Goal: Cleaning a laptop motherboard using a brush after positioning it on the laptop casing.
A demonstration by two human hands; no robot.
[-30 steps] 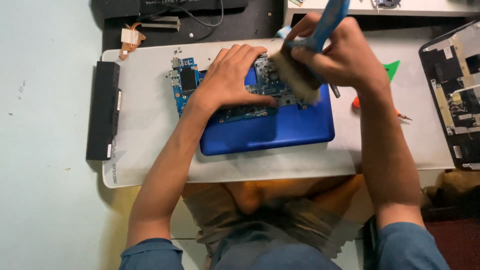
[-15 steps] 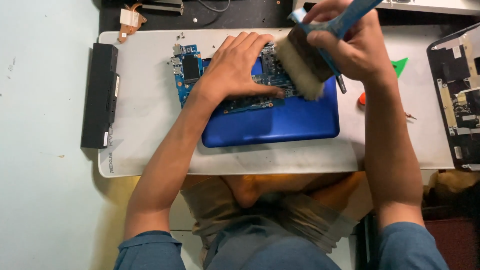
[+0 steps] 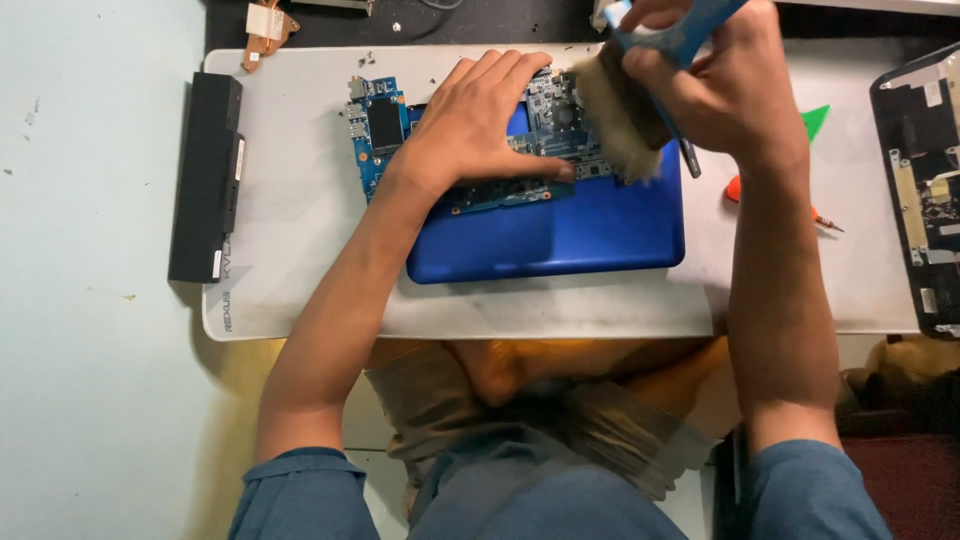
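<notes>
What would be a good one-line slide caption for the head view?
Left hand steadies a blue circuit board on a blue laptop shell while the right hand brushes it with a paintbrush.

A work mat (image 3: 300, 280) lies on the floor in front of the seated person. Near its middle a laptop shell (image 3: 560, 235) rests on the mat, and a circuit board (image 3: 385, 140) lies on the shell, overhanging its left edge. The left hand (image 3: 480, 120) presses flat on the board. To its right, the right hand (image 3: 720, 85) holds a brush (image 3: 615, 115) whose bristles touch the board's right part. A battery pack (image 3: 205, 175) lies along the mat's left edge. A screwdriver (image 3: 780, 200) lies on the mat right of the shell, and further right sits an opened laptop base (image 3: 925, 180).
</notes>
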